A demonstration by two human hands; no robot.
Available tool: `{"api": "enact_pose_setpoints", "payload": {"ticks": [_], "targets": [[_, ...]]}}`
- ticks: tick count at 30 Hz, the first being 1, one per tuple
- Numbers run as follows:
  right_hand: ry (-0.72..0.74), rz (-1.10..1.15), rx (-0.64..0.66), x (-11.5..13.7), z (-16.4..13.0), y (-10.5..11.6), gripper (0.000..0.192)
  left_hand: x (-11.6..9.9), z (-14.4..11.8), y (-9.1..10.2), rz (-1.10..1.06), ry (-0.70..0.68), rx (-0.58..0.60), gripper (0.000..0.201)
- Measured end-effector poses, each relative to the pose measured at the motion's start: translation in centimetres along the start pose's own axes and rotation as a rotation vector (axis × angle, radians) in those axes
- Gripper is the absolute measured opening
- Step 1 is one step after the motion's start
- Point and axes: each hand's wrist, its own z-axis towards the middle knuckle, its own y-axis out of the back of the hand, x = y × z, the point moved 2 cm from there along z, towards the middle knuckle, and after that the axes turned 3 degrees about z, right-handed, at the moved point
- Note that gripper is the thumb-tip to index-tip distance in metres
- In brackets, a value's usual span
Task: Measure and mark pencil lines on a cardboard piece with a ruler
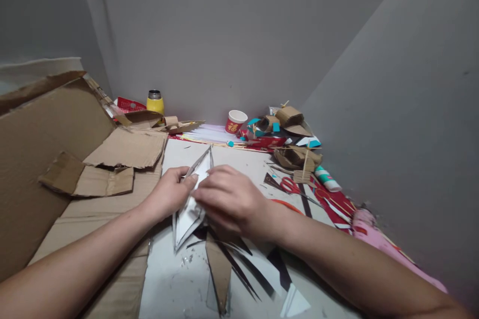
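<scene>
Head view: left hand (170, 194) & right hand (228, 199) both closed on a white pointed card piece (190, 204), mid-table on the white board (168, 279). Probably best: pinch both sides evenly, keep seam edges lined up; scissors (294, 187) nearby.

- Your right hand (230, 199) covers the middle of the white pointed shape (190, 209), so you can't see how your fingers hold it.
- Your two arms run off the bottom edge.
- The big cardboard sheet (33, 159) is cut off at the left.
- The print on the red cup (235, 122) is too small to read.
</scene>
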Motion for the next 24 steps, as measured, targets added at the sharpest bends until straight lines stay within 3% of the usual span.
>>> {"api": "enact_pose_setpoints", "payload": {"ticks": [2, 4, 7, 9, 11, 15, 24], "targets": [[-0.197, 0.021, -0.274, -0.8, -0.1, 1.1, 0.013, -0.1, 0.0, 0.1, -0.007, 0.009, -0.031, 0.029], [-0.457, 0.054, -0.411, -1.8, -0.3, 1.5, 0.017, -0.1, -0.1, 0.2, -0.009, 0.027, -0.058, 0.032], [-0.768, 0.189, -0.3, -3.2, -0.5, 0.6, 0.04, -0.1, -0.2, 0.2, -0.017, 0.038, -0.075, 0.036], [-0.873, 0.298, -0.179, -3.8, -0.7, -0.5, 0.044, -0.1, -0.3, 0.0, -0.016, 0.034, -0.078, 0.036], [-0.902, 0.373, -0.125, -4.0, -0.9, -1.5, 0.034, -0.2, -0.4, -0.2, -0.012, 0.025, -0.07, 0.036], [-0.938, 0.496, -0.151, -4.0, -1.1, -2.4, 0.016, -0.4, -0.6, -0.6, 0.011, -0.006, -0.066, 0.039], [-0.93, 0.581, -0.228, -4.1, -1.0, -2.8, 0.025, 0.0, -0.6, -0.8, 0.077, -0.055, -0.107, 0.034]]}}
